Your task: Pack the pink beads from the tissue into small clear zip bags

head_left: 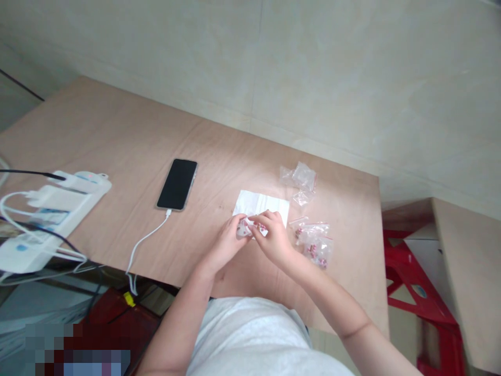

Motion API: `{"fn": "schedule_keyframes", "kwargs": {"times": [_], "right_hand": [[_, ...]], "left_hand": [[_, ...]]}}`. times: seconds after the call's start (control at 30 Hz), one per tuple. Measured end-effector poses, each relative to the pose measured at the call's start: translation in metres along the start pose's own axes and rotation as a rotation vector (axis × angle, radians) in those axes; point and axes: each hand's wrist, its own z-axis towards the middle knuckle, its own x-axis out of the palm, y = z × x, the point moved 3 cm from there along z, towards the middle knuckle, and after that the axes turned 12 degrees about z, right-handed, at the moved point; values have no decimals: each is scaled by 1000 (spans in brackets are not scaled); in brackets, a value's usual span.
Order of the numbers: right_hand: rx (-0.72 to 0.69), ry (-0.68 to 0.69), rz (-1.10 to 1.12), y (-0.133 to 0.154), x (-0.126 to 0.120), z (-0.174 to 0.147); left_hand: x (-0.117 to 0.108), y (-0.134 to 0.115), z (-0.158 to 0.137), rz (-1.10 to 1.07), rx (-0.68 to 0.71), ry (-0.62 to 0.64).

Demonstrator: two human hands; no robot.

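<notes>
Holds a small pale packet [243,228] with pinkish-red spots, centre of frame, at the lower edge of a white sheet [260,202]. Grips it at the fingertips of the left hand [229,237], narrow. Has the right hand [272,232] close against it, fingers curled and narrow. Cannot tell whether to log the right hand as gripping the packet too, or only touching the pinkish-red pieces [262,227] just under its fingertips. Cannot tell either whether to count those pieces as loose or under film.

Judge main risk: spilling the pieces, through tilting an open packet or letting thin film slip between fingertips. Judge second risk: dragging the white sheet askew with the hands, so close above it. Judge third: brushing the bags at right of centre with the right forearm, near alongside. Judge as lesser: snagging the white cable [146,240], lower left, with the left forearm and tugging the phone [177,184].

Containers: note clear bags [313,245], right of centre, overlapping, with pinkish-red pieces inside. Note crumpled clear bags [305,175] above these; cannot make out any contents. Cannot count either group surely, given overlap and glare.
</notes>
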Motion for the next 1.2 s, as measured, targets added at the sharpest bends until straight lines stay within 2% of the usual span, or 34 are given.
{"fn": "schedule_keyframes", "kwargs": {"times": [0.07,0.17,0.3,0.43,0.63,0.77,0.9,0.97,1.03,1.1,1.2], "right_hand": [[37,-84,-10,-11,-3,-2],[139,-193,-107,-43,-8,-3],[252,-151,-201,-78,-4,-3],[263,-102,-213,-86,3,-1],[331,-98,-156,-91,5,8],[370,-100,-96,-84,-1,12],[230,-192,-25,-45,-14,7],[123,-135,22,-21,-16,4],[40,-17,77,-4,-14,1],[25,20,116,-1,-14,0],[99,-110,66,-23,-17,-1]], "left_hand": [[1,1,0,12,-1,4],[1,3,-1,27,-6,9],[-1,1,-1,38,-19,8],[-2,-1,0,30,-15,10],[-2,1,-1,10,-14,12],[-1,2,-1,-4,-33,11],[1,1,-1,-16,-11,22],[1,-1,-1,-14,1,33],[1,-4,-1,-12,9,41],[0,-6,-1,-8,10,42],[-1,-6,-2,-16,-13,34]]}}
